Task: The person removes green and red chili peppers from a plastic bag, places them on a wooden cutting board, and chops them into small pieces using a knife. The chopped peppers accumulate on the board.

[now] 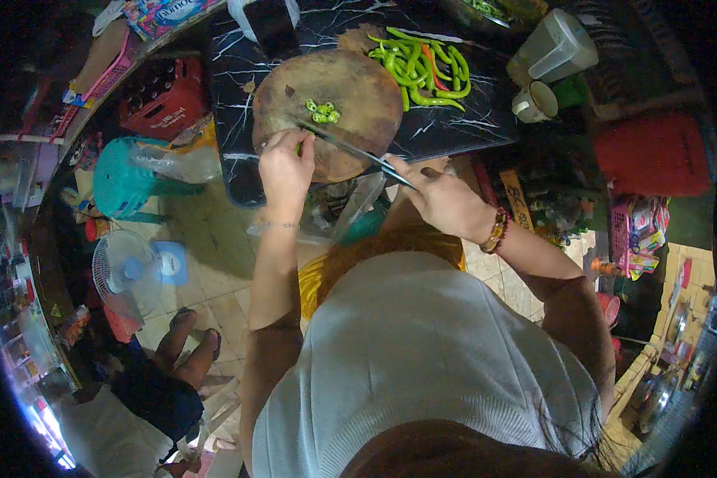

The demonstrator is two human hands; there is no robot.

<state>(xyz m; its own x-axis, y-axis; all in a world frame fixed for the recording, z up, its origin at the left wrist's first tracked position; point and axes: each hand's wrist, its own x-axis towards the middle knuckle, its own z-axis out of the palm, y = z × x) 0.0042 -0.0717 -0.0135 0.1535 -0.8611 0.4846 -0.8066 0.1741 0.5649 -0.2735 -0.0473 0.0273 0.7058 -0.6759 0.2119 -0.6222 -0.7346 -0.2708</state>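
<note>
A round wooden chopping board lies on a black marble-patterned tabletop. My left hand is over the board's lower left edge, its fingers pinching a green chili that is mostly hidden by them. In my right hand is a knife, its blade pointing up and left across the board with the tip close to my left fingertips. Several cut chili rings sit in a small cluster beyond the blade. To the board's right is a pile of long green chilies, with a red chili among them.
A clear plastic pitcher and a white cup stand right of the chilies. At the far edge is a bowl of cut greens. Left of the table are a teal stool, a red bottle crate and a fan. Another person sits lower left.
</note>
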